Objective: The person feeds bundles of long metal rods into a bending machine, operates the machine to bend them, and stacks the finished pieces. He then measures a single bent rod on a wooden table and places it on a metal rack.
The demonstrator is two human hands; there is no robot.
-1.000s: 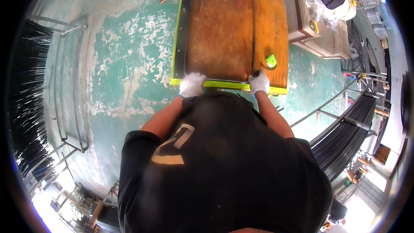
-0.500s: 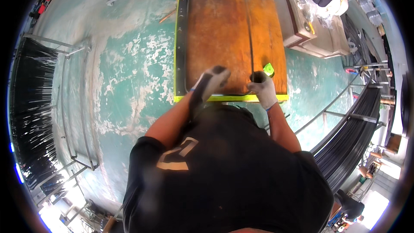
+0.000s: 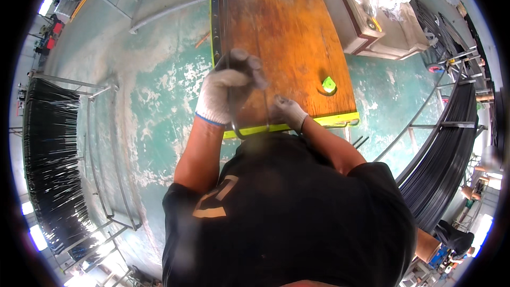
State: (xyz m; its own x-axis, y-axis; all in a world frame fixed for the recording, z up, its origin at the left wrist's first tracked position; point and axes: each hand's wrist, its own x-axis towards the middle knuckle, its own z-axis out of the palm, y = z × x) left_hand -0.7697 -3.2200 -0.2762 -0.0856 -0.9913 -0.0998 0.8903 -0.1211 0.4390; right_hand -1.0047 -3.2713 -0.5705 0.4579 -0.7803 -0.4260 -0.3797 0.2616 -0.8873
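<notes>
A thin dark metal rod bent into a long U (image 3: 226, 16) lies lengthwise over the brown wooden tabletop (image 3: 297, 26), its bend toward my body. My left hand (image 3: 231, 82), in a white and dark glove, has its fingers curled at the rod's left leg; motion blur hides the exact grip. Gloved too, my right hand (image 3: 291, 112) is closed at the right leg, close to the bend. Yellow-green strips (image 3: 334, 120) edge the table's near and left sides. A bright green tape measure (image 3: 329, 84) rests right of my right hand.
A dark perforated bar (image 3: 215, 21) runs along the table's left edge. To the right, boxes (image 3: 348, 26) carry rolls and plastic wrap. Racks of black strips stand at far left (image 3: 50, 154) and right (image 3: 446, 149). Another person (image 3: 457, 239) is at lower right.
The bent rod's right leg has shifted left, away from the tape measure, and my right hand has moved left with it. My left hand has moved left and looks larger, nearer the camera.
</notes>
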